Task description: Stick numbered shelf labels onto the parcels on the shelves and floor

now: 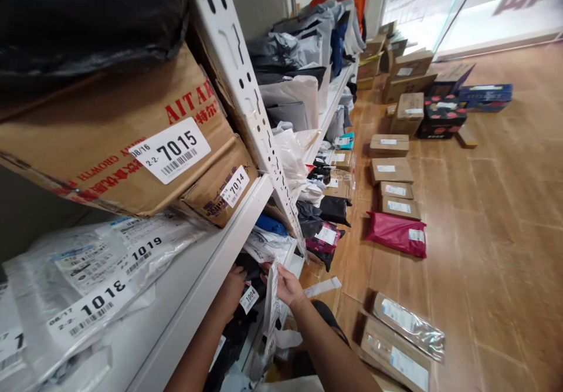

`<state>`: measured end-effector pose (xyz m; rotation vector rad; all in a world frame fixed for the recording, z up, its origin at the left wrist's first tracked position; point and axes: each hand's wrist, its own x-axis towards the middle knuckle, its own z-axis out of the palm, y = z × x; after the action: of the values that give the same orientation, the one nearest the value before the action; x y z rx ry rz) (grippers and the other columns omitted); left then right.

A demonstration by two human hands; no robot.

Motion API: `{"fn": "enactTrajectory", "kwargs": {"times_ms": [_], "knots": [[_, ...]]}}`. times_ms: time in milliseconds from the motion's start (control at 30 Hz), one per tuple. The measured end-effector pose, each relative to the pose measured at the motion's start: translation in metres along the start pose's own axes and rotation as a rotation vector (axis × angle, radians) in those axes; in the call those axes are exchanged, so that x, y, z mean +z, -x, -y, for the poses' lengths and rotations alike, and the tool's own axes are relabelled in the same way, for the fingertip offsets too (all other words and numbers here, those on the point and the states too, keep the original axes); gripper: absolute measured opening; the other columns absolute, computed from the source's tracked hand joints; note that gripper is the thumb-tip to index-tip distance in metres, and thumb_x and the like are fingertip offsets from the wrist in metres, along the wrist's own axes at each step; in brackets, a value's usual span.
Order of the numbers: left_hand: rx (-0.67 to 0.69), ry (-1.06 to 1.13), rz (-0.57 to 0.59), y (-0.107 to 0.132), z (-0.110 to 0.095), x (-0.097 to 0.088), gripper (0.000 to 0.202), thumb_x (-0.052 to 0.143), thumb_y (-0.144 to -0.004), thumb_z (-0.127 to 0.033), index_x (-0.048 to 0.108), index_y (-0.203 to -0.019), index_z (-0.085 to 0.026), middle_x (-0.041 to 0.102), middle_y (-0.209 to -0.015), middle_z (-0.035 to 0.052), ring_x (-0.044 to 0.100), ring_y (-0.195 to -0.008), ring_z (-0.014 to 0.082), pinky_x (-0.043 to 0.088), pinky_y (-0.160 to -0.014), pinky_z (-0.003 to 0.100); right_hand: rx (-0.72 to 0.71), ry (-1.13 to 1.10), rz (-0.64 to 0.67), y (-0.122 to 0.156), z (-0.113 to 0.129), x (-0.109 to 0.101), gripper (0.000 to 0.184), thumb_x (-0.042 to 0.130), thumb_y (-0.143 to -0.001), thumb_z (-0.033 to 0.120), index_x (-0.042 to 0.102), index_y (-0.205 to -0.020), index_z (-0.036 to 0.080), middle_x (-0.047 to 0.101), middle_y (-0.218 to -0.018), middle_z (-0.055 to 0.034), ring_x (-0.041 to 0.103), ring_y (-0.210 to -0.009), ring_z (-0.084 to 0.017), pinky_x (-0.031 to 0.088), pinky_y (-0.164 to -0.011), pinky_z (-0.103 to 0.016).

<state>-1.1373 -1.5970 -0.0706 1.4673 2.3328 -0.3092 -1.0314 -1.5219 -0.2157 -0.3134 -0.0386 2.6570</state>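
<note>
left fingers (237, 270) beside 1004 label (249, 298) | right fingers (285, 274) pinch label strip (271, 298)

The left hand (233, 289) and right hand (287, 283) are bare, as are the left forearm (197, 345) and right forearm (328, 348), both smooth, widening from narrow wrists. A dark, rounded form (328, 313) beside the right forearm may be footwear or trousers; which one is unclear. Pale material (292, 385) at the lower edge is possibly clothing.

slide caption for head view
Among shelved parcels: right hand holding a white strip, left hand beside the 1004 label.
</note>
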Motion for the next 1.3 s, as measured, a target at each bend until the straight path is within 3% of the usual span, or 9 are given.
{"fn": "enactTrajectory", "kwargs": {"times_ms": [100,400,700,867,967,1067,1167,1300], "knots": [[0.0,-0.083,0.006,0.007,-0.007,0.007,0.034,0.043,-0.086,-0.013,0.063,-0.114,-0.013,0.056,-0.13,0.0131,0.041,-0.129,0.0276,0.033,-0.108,0.041,0.021,-0.03,-0.01,0.0,-0.002,-0.001,0.03,0.082,-0.059,0.035,0.068,-0.079,0.019,0.073,-0.075,-0.0018,0.066,-0.092,-0.023,0.049,-0.089,-0.039],[0.01,-0.181,0.047,0.007,-0.007,0.02,0.036,0.043,-0.086,-0.01,0.065,-0.113,-0.015,0.055,-0.131,0.0145,0.043,-0.127,0.0287,0.035,-0.108,0.042,0.09,-0.1,0.018,0.005,0.003,0.001,0.029,0.077,-0.065,0.04,0.071,-0.086,0.021,0.071,-0.104,-0.0052,0.053,-0.118,-0.026,0.045,-0.098,-0.043],[0.058,-0.249,-0.017,0.01,-0.001,0.032,0.037,0.044,-0.085,-0.01,0.063,-0.116,-0.018,0.054,-0.133,0.0126,0.043,-0.128,0.0265,0.036,-0.107,0.04,0.114,-0.145,0.005,0.002,0.002,-0.003,0.035,0.078,-0.063,0.04,0.07,-0.091,0.02,0.069,-0.109,-0.0078,0.049,-0.122,-0.028,0.041,-0.101,-0.048],[0.048,-0.244,0.038,0.009,-0.003,0.03,0.038,0.042,-0.085,-0.009,0.061,-0.118,-0.015,0.052,-0.134,0.0152,0.041,-0.129,0.0287,0.034,-0.108,0.041,0.103,-0.128,-0.009,0.002,0.002,-0.001,0.034,0.079,-0.062,0.04,0.07,-0.088,0.02,0.071,-0.105,-0.0072,0.053,-0.118,-0.028,0.044,-0.098,-0.045],[0.037,-0.241,0.065,0.01,-0.008,0.024,0.039,0.04,-0.086,-0.009,0.061,-0.118,-0.015,0.051,-0.134,0.0151,0.039,-0.13,0.0288,0.032,-0.109,0.041,0.072,-0.032,-0.043,0.003,0.003,-0.002,0.039,0.08,-0.06,0.044,0.07,-0.09,0.021,0.072,-0.099,-0.0064,0.06,-0.108,-0.027,0.049,-0.09,-0.042],[0.049,-0.23,0.109,0.011,-0.015,0.01,0.038,0.04,-0.086,-0.011,0.061,-0.118,-0.013,0.051,-0.135,0.0162,0.039,-0.13,0.0287,0.031,-0.109,0.041,0.038,0.064,-0.075,0.007,0.003,-0.003,0.029,0.082,-0.06,0.037,0.07,-0.08,0.021,0.074,-0.081,-0.0024,0.067,-0.087,-0.022,0.052,-0.078,-0.034],[0.049,-0.114,0.137,0.008,-0.022,-0.013,0.044,0.036,-0.083,-0.007,0.054,-0.123,-0.013,0.06,-0.123,0.0145,0.051,-0.119,0.0256,0.03,-0.108,0.044,0.041,0.122,-0.097,0.012,0.004,0.0,0.02,0.084,-0.058,0.027,0.069,-0.069,0.019,0.071,-0.064,0.0002,0.066,-0.064,-0.016,0.052,-0.067,-0.028],[-0.016,-0.009,0.14,-0.005,-0.028,-0.036,0.048,0.03,-0.081,-0.001,0.053,-0.122,-0.011,0.068,-0.107,0.0142,0.06,-0.105,0.0239,0.032,-0.104,0.044,0.038,0.198,-0.12,0.017,0.008,0.01,0.022,0.085,-0.056,0.028,0.07,-0.068,0.016,0.07,-0.059,-0.0005,0.066,-0.061,-0.017,0.051,-0.065,-0.028]]}}
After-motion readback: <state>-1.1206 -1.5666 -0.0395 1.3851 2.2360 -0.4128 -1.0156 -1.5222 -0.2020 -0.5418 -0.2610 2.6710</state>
